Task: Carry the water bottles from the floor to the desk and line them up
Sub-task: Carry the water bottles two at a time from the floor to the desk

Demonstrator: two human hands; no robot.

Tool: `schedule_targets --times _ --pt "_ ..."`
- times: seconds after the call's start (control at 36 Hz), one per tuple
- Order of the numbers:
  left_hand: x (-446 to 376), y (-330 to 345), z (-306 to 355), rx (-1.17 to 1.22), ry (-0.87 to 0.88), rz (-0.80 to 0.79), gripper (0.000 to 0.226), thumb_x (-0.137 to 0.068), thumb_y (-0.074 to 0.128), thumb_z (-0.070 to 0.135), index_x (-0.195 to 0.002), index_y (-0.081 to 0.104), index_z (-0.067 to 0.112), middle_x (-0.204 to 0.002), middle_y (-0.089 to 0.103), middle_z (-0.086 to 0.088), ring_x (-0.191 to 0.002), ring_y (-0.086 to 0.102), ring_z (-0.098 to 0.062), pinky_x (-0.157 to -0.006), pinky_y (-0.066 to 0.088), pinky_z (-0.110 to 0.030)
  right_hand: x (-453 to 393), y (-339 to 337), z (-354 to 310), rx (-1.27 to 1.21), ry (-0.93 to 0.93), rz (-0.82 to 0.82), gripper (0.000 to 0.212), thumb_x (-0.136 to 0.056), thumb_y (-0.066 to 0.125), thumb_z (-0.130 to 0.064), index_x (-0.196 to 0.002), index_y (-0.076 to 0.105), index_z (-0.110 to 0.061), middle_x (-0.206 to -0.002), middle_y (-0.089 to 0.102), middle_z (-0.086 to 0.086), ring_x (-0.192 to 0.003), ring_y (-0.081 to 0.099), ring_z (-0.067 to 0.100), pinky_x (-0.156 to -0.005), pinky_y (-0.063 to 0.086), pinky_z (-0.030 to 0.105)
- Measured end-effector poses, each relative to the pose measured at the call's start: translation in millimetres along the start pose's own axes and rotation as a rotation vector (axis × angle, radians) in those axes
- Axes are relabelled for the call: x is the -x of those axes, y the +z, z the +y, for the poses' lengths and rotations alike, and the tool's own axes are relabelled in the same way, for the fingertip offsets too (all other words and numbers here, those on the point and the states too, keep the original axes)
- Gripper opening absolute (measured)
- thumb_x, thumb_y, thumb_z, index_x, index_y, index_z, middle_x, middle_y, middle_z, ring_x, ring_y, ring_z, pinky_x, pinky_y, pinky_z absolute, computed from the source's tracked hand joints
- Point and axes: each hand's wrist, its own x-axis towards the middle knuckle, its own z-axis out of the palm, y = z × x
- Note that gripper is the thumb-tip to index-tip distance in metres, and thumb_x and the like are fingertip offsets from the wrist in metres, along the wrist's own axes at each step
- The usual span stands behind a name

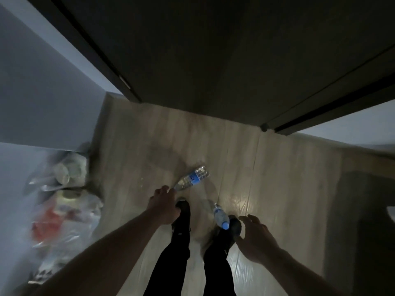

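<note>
It is looking like a dim room in a home: a pale wooden floor [267,167] is lying before a dark door [213,60], and a plastic rubbish bag [64,210] is sitting against the wall [42,92].

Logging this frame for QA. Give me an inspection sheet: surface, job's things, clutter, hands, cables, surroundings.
Surface: pale wood floor, dimly lit, with a glare patch near the right foot.
Job's things: two water bottles; far bottle tilted, its neck end at the left hand; near bottle with blue cap towards the camera, not held.
Clutter: plastic bags of rubbish by the left wall.
Hands: left hand at the far bottle's neck, grip unclear; right hand open, fingers spread, beside the near bottle.
Cables: nothing seen.
Surroundings: dark door ahead, grey wall at left; desk not in view.
</note>
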Motion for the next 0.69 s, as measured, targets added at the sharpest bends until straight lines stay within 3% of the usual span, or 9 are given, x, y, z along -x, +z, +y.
schedule_targets --times 0.17,0.33,0.47,0.69 --pt "-88 55 -5 -0.001 -0.06 -0.032 0.065 -0.092 0.06 0.036 -0.148 0.032 0.017 -0.147 0.034 -0.008 -0.129 0.041 -0.029 -0.103 0.043 -0.04 -80 49 8 -0.088 -0.023 -0.046 0.031 -0.094 0.055 -0.035 -0.121 0.054 -0.02 -0.118 0.058 0.002 -0.094 0.061 0.02 -0.084 0.054 0.037" --pt "-153 99 -12 -0.043 -0.082 -0.055 0.061 -0.091 0.061 0.034 -0.145 0.036 0.02 -0.145 0.034 -0.009 -0.128 0.041 -0.029 -0.1 0.043 -0.04 -142 92 20 -0.182 0.079 -0.074 0.055 -0.089 0.066 -0.033 -0.135 0.044 -0.013 -0.128 0.053 0.007 -0.108 0.06 0.024 -0.093 0.052 0.038" --pt "-194 129 -19 -0.1 -0.063 -0.088 0.055 -0.091 0.061 0.033 -0.142 0.043 0.023 -0.146 0.03 -0.008 -0.126 0.04 -0.029 -0.101 0.045 -0.039 -183 116 36 -0.212 0.106 -0.095 0.055 -0.087 0.071 -0.034 -0.131 0.044 -0.013 -0.121 0.055 0.005 -0.104 0.059 0.018 -0.088 0.051 0.029" --pt "-247 170 -26 -0.095 -0.08 -0.13 0.054 -0.09 0.06 0.029 -0.142 0.046 0.029 -0.163 0.0 -0.005 -0.139 0.03 -0.029 -0.108 0.041 -0.039 -232 134 57 -0.292 0.086 -0.14 0.07 -0.083 0.072 -0.013 -0.143 0.035 -0.017 -0.122 0.049 -0.002 -0.106 0.058 0.016 -0.094 0.054 0.033"
